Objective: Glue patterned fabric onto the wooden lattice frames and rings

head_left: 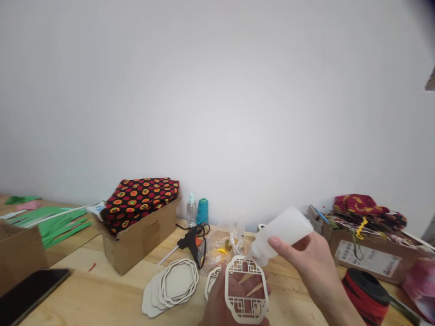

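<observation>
Wooden worktop [108, 294] against pale wall [217, 99]: lattice frame [244, 298] held under tipped bottle [284, 230]

Nearest, the cream lattice frame is carried on the upturned left hand [237, 287], whose palm and fingers are seen through its openings. Above and beyond it, the white bottle is gripped between thumb and fingers of the right hand [311, 256], neck angled down to the frame's upper edge. Whether the tip touches cannot be told, nor is any liquid seen.

Risk, as judged: should the bottle be squeezed too hard, excess could be run through the openings onto the palm. Should the left hand be tilted, the frame could be slid off, as no firm clamp on it is seen.

Left of the left hand, a stack of scalloped plates [152, 296] is noted; partly hidden just behind that hand, a second lattice frame [211, 281]. Beside the right forearm, a red-and-black spool [365, 296] is placed.

Farther off, a glue gun [193, 244] is laid beyond the plates, its cord looped near a clear plastic bag [217, 242]; a snag is possible if the left hand is swept forward. At the back, a blue thread cone [202, 212] is stood by a spray bottle [191, 213].
</observation>
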The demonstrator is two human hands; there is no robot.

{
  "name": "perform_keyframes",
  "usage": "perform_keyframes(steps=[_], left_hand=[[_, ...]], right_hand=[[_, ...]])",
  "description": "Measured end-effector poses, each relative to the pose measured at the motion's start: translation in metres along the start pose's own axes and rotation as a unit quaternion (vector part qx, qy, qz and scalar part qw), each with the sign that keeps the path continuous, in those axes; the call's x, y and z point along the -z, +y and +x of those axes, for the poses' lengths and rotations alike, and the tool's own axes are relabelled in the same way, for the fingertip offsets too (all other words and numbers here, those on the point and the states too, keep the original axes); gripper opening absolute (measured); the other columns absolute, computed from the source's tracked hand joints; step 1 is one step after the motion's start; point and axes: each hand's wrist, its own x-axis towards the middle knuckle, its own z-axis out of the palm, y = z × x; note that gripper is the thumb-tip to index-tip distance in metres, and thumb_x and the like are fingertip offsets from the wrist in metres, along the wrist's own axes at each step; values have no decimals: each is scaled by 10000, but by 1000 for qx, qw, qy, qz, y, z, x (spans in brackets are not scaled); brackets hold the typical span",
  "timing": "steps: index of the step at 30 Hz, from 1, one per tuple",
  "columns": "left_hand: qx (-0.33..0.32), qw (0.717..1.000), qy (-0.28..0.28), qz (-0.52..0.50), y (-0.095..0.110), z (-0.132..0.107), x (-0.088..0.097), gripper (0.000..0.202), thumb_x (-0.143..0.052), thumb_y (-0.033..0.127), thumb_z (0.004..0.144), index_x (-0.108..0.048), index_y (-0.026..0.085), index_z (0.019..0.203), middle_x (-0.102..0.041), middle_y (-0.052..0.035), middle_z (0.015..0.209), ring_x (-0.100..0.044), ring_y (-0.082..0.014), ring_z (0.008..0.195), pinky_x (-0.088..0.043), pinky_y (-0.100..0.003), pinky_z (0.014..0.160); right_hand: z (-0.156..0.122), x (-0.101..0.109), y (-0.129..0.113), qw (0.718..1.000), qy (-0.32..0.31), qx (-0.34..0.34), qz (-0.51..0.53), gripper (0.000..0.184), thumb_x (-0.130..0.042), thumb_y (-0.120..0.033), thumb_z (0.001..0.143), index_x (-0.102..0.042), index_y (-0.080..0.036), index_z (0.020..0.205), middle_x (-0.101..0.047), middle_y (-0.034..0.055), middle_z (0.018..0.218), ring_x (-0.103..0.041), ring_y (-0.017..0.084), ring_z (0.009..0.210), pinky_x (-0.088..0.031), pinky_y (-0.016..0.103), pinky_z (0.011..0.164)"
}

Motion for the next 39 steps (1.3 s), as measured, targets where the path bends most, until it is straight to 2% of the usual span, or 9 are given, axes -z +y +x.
perform_keyframes(steps=[4, 8, 14, 17, 20, 25, 32, 36, 39], left_hand=[[-6, 999, 40, -23, 0, 3, -5, 473, -404, 550, 793, -603, 185, 1018, -654, -94, 1020, -592, -239, 928, -515, -368, 626], [-20, 995, 91, -35, 0, 3, -12, 506, -338, 551, 818, -616, 157, 974, -664, -120, 975, -623, -230, 840, -517, -339, 554], [-37, 992, 113, -35, 2, -2, -12, 475, -377, 523, 818, -590, 137, 994, -642, -146, 1030, -619, -241, 860, -516, -352, 599], [-32, 992, 118, -29, 2, -3, -10, 476, -397, 533, 806, -587, 134, 981, -643, -152, 1022, -622, -240, 841, -511, -358, 608], [-27, 992, 124, -19, 1, -4, -10, 476, -420, 541, 791, -582, 135, 978, -646, -145, 1006, -619, -243, 842, -507, -359, 608], [-32, 989, 141, 1, -1, -7, -9, 443, -452, 522, 784, -576, 139, 969, -649, -127, 986, -618, -237, 824, -501, -376, 625], [-30, 986, 162, 12, 0, -8, -5, 345, -487, 426, 797, -579, 126, 940, -656, -87, 932, -608, -203, 803, -482, -377, 693], [-19, 986, 166, 15, 1, -8, -5, 360, -487, 409, 793, -570, 101, 959, -649, -96, 933, -604, -202, 769, -477, -397, 693], [-19, 986, 167, 14, 1, -8, -7, 357, -482, 432, 788, -571, 124, 946, -640, -104, 960, -607, -209, 775, -473, -408, 691]], right_hand=[[1, -2, 4, 995, 61, 0, 80, 375, -754, -351, 548, -607, -133, 815, -689, 89, 803, -637, 236, 776, -520, 291, 647], [0, -5, 15, 975, 116, -11, 188, 403, -744, -294, 572, -584, -173, 921, -672, 16, 855, -609, 208, 861, -511, 278, 697], [-13, 6, 57, 924, 156, -28, 348, 445, -772, -250, 540, -582, -201, 940, -676, -20, 821, -629, 167, 769, -516, 195, 519], [-19, 15, 76, 900, 156, -58, 402, 478, -784, -320, 542, -580, -206, 960, -688, -18, 788, -641, 154, 693, -502, 174, 436], [-23, 22, 85, 875, 152, -77, 453, 499, -779, -387, 544, -576, -223, 969, -695, -16, 809, -651, 151, 692, -517, 174, 434], [-24, 21, 93, 860, 139, -109, 478, 542, -807, -402, 478, -578, -215, 932, -703, -9, 785, -664, 158, 706, -568, 221, 553], [-26, 18, 98, 858, 136, -126, 478, 505, -827, -273, 476, -580, -198, 910, -706, -7, 796, -666, 153, 733, -566, 230, 655], [-27, 16, 100, 861, 129, -139, 472, 497, -817, -211, 494, -582, -191, 931, -704, 6, 849, -664, 155, 765, -559, 226, 685], [-28, 11, 102, 860, 123, -159, 470, 524, -831, -198, 455, -590, -189, 921, -706, 5, 835, -664, 154, 753, -562, 226, 672]])
